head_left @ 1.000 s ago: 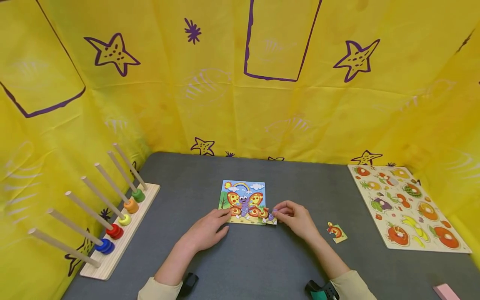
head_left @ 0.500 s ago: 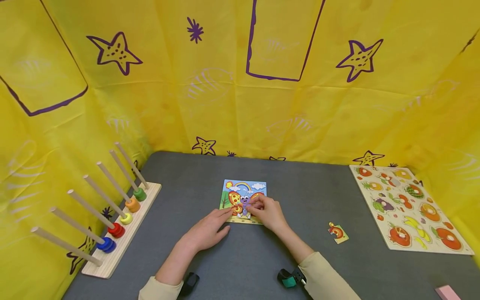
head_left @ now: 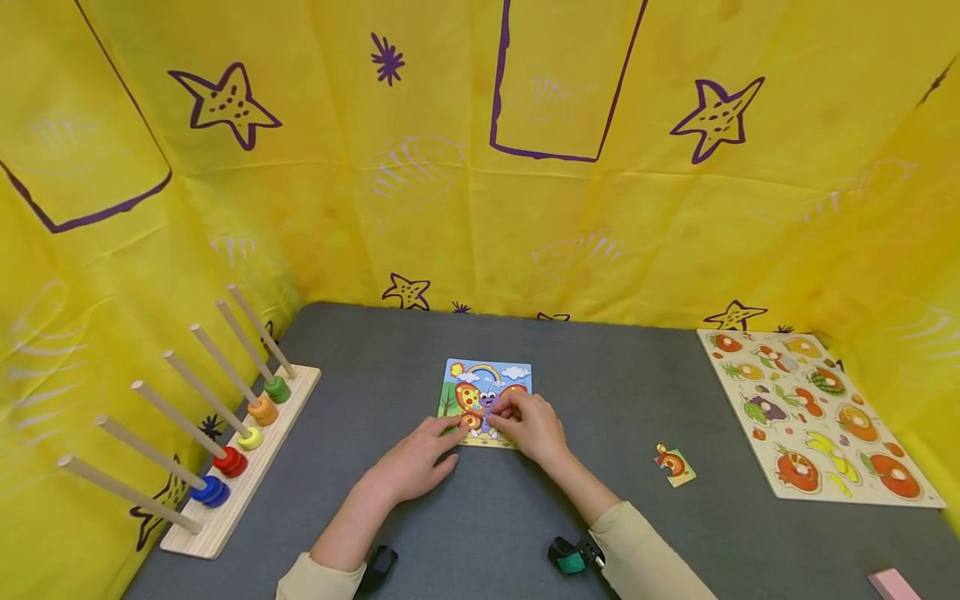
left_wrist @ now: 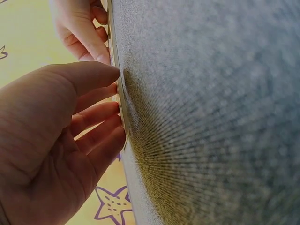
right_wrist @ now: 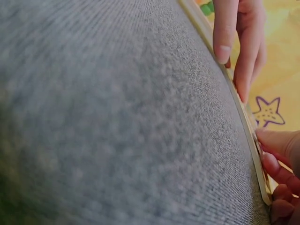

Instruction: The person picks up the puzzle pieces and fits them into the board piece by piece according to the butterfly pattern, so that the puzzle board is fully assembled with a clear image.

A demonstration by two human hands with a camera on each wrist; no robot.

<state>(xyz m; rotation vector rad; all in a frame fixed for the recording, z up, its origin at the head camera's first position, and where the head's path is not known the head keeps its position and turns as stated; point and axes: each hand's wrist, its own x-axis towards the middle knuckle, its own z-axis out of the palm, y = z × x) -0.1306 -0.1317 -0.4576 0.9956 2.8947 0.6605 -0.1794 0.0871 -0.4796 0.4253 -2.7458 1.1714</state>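
Note:
A small square butterfly jigsaw board (head_left: 452, 396) lies flat on the dark table. My left hand (head_left: 411, 462) rests its fingertips on the board's lower left corner, thumb spread away toward the table. Over the right half, my right hand (head_left: 536, 429) pinches a puzzle piece (head_left: 490, 426) printed with the butterfly's purple body, low over the picture's lower middle. The right hand covers most of the butterfly's right wing. From the left wrist view, the board's thin edge (left_wrist: 123, 105) shows beside the fingertips. Another puzzle piece (head_left: 677, 467) lies loose on the table to the right.
A wooden peg stacker (head_left: 258, 462) with coloured rings stands at the left. To the right lies a fruit peg board (head_left: 817, 425). A pink block (head_left: 892, 585) is at the lower right edge. Yellow patterned cloth (head_left: 480, 225) hangs around the table.
My right hand has moved left from the board's lower right corner to its lower middle with the puzzle piece, shifting slightly in the last half second. The left hand has stayed in place.

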